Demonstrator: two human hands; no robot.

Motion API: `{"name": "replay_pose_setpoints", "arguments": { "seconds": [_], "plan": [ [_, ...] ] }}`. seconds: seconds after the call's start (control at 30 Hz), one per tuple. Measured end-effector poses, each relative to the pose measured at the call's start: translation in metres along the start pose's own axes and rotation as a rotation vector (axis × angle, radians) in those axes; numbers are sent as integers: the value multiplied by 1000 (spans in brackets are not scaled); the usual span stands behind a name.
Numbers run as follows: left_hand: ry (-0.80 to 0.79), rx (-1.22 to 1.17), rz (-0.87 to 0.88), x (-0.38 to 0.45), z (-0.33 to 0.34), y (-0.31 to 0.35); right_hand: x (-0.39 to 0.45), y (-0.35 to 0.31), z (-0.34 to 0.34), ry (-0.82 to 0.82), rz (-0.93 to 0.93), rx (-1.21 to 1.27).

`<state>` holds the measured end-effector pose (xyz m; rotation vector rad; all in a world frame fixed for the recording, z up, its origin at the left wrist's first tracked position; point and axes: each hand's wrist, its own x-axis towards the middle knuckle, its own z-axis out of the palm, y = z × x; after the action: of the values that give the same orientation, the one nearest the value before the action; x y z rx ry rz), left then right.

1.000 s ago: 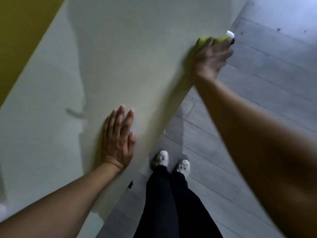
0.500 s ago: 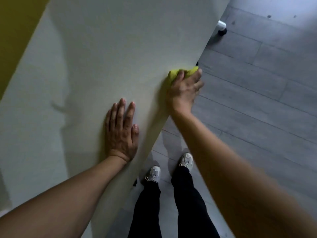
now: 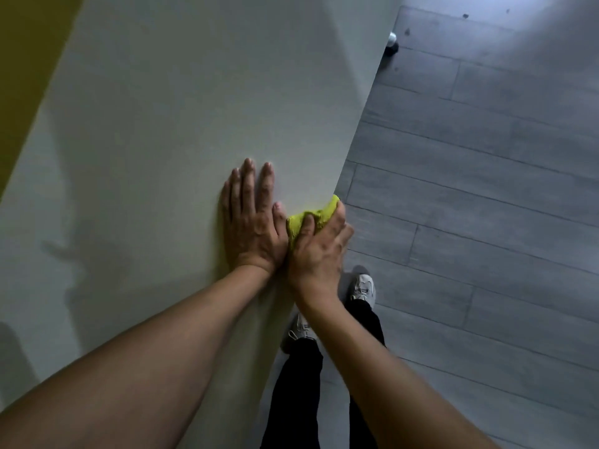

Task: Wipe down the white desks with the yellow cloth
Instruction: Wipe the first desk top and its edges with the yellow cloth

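Observation:
The white desk (image 3: 181,102) fills the left and middle of the head view, its right edge running diagonally down. My left hand (image 3: 251,222) lies flat on the desktop, fingers straight, close to that edge. My right hand (image 3: 319,251) grips the bunched yellow cloth (image 3: 319,213) against the desk's edge, right beside my left hand and touching it. Most of the cloth is hidden under my right fingers.
Grey plank floor (image 3: 486,196) spreads to the right of the desk. A desk leg with a dark caster (image 3: 391,45) stands at the far edge. My legs in black trousers and white shoes (image 3: 364,286) stand by the desk. A yellow surface (image 3: 22,59) borders the desk's left side.
My right hand has drawn the yellow cloth along the desk's edge from far away back to beside my left hand. My left hand has stayed flat on the desk.

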<state>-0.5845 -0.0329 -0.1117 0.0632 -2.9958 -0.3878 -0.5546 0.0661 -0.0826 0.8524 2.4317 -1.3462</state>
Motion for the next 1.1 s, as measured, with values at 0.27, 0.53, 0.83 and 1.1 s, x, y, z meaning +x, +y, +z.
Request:
{"name": "replay_pose_setpoints", "arguments": {
  "seconds": [0.27, 0.53, 0.83, 1.1],
  "plan": [
    [-81, -54, 111, -29, -19, -21, 127, -71, -19, 114, 2, -55],
    [-150, 37, 78, -169, -70, -83, 117, -55, -7, 160, -64, -68],
    [-171, 60, 117, -196, -70, -102, -84, 28, 23, 114, -19, 13],
    [-135, 38, 137, -199, -67, -105, 42, -26, 4, 126, 8, -61]
  ]
}}
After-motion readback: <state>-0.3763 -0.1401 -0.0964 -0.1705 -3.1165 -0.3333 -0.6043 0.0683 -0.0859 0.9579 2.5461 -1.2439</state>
